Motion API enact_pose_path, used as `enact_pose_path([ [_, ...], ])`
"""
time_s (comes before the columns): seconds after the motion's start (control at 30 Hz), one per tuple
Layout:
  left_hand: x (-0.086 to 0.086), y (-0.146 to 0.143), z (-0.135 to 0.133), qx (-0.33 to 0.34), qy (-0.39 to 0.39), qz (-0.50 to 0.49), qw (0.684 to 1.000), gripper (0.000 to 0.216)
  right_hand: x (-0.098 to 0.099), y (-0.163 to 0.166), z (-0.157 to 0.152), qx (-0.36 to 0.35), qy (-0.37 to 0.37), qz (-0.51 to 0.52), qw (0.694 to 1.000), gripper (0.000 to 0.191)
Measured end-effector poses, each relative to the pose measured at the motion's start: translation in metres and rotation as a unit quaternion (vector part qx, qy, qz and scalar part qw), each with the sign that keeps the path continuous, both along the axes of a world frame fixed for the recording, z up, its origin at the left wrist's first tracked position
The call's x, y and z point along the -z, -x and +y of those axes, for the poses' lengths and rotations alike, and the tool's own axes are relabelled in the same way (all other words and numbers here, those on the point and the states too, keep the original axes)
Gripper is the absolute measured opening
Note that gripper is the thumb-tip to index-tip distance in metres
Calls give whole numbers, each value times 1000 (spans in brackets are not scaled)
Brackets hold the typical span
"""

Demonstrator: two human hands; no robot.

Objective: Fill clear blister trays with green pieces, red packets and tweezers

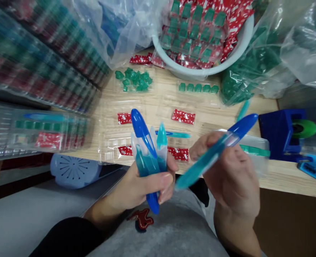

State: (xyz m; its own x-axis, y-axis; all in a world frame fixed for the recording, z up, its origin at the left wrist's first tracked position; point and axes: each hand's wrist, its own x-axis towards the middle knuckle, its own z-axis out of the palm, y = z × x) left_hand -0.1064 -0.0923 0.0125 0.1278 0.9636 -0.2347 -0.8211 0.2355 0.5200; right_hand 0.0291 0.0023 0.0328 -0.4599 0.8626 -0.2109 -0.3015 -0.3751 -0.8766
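Place: you seem to be in a small workshop, at a packing bench.
Worktop: a pale wooden table before you, where red packets lie in clear trays.
Multiples: your left hand and right hand hold alike blue-and-teal plastic pieces.
Stacks: on your left stand piles of filled clear packs, their colours repeating in rows.
Bulk supply: beyond the trays you have a white tub of parts and a see-through bag of green ones.
Tape: a blue dispenser stands to your right.
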Motion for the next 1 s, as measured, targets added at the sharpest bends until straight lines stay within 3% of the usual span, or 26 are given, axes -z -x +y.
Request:
enact_pose_path([
  [0.23,-4,-1,2,30,21,-47,998,23,-8,0,1,-9,34,21,999,20],
  [0.5,-3,-4,1,56,5,-35,998,29,-2,-2,-6,-32,3,40,999,22],
  [0.67,-1,-3,3,57,26,97,993,48,-2,-3,-8,21,-67,-84,994,9],
  [0.83,-8,-2,4,71,95,284,952,40,-7,3,-9,16,-107,-161,981,30],
  [1.0,-14,-1,5,109,104,192,970,32,-7,3,-9,21,-79,-144,986,13],
])
